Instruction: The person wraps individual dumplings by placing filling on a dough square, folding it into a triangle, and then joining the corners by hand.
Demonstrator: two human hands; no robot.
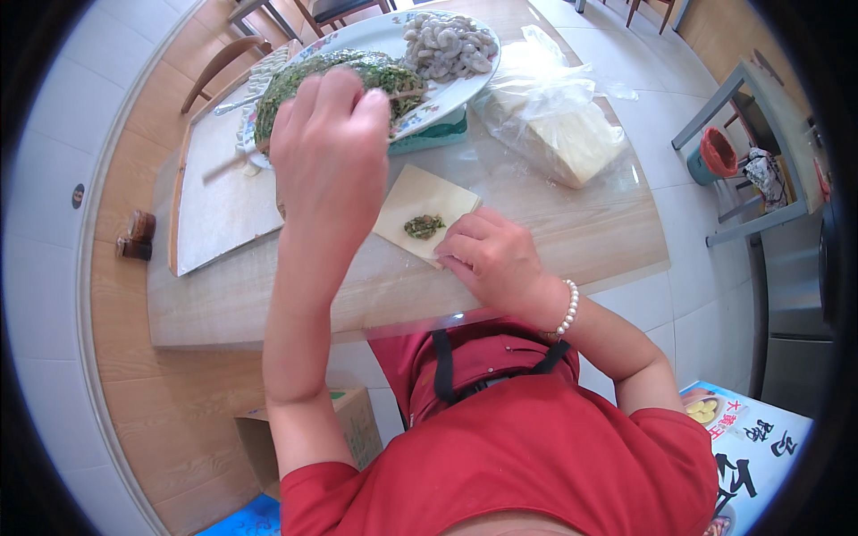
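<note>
My left hand point(332, 141) is raised over a large oval plate point(439, 110) with a floral rim, its fingers closed around a thin flat stick point(224, 167). The stick's far end reaches a mound of chopped green filling point(335, 67); its middle is hidden behind my hand. Peeled raw shrimp point(448, 45) are heaped at the plate's other end. My right hand point(493, 254), with a beaded bracelet at the wrist, pinches the near right edge of a stack of square dough wrappers point(412, 191). A small dab of green filling point(423, 226) lies on the top wrapper.
A green container point(436, 132) sits under the plate. To its right is a clear plastic bag point(549, 107) around a block of more wrappers point(576, 144). On the left, a white tray point(218, 201) carries rows of wrapped dumplings point(265, 74) at its far side.
</note>
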